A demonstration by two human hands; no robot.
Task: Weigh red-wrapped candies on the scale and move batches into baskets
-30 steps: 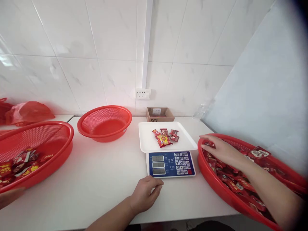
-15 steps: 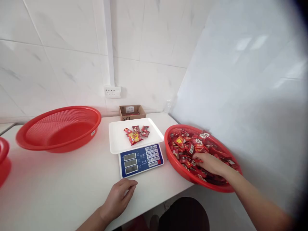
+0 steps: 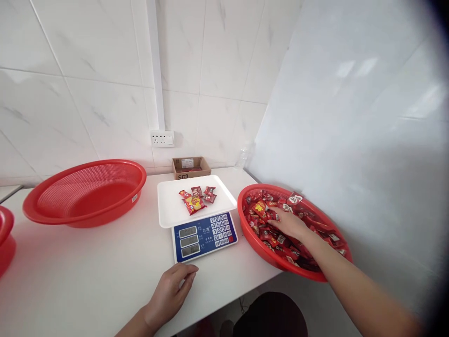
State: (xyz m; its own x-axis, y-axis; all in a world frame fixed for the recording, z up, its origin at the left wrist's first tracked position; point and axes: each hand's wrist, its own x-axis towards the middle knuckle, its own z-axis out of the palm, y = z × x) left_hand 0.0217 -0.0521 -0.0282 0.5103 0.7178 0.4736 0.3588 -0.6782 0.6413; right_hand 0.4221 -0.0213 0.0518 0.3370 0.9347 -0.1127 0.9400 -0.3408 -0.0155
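Observation:
In the head view my right hand reaches into the red basket on the right, which is full of small red-wrapped snack packets. Its thumb and fingers close on a red snack packet near the basket's left side. My left hand rests on the table just in front of the digital scale, fingers curled with the tips together and nothing visible in them. On the scale's white tray lie a larger red and yellow packet and several small dark red ones.
A large red basket stands on the left of the white table, with part of another red basket at the left edge. Behind the scale a cardboard box sits by the wall, below a power socket. A pale panel borders the right.
My right hand has moved a little left and up within the basket, and a red packet now shows at its fingertips. My left hand stays put. The view has shifted slightly.

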